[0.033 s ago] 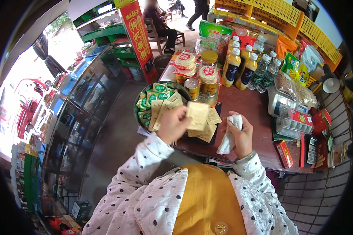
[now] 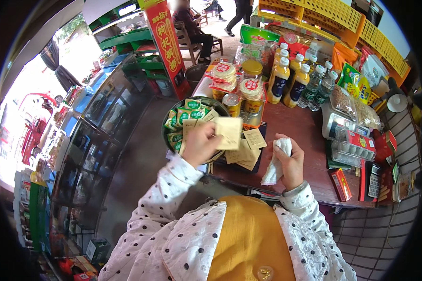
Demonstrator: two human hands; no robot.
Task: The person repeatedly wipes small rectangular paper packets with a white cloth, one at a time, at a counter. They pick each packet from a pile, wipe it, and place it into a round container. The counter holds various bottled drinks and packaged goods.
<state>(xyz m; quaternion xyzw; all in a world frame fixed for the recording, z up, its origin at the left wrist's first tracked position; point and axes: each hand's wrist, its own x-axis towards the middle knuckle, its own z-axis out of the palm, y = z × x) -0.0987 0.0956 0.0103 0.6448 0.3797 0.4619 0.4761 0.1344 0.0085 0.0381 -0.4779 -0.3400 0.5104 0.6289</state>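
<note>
My left hand (image 2: 199,143) pinches a flat tan paper packet (image 2: 229,133), slightly blurred, beside the right side of a dark round bowl (image 2: 164,128). Green-and-white packets (image 2: 191,114) and more tan packets lie in that bowl. Further tan packets (image 2: 244,155) rest in a loose overlapping pile on something dark and flat on the table, just right of the held one. In my right hand (image 2: 291,164) is a folded white cloth (image 2: 274,165), gripped between thumb and fingers above the table's near part.
On the reddish-brown table (image 2: 309,165) stand tins (image 2: 231,104), yellow drink bottles (image 2: 279,80) and water bottles (image 2: 309,86). Farther right are a scale (image 2: 332,122), a plastic egg carton (image 2: 354,146), a red box (image 2: 341,184) and a calculator (image 2: 373,180). Glass display cases (image 2: 91,136) line the left.
My left hand and its tan packet have shifted a little left, over the bowl's right side. The right hand keeps the cloth in nearly the same place.
</note>
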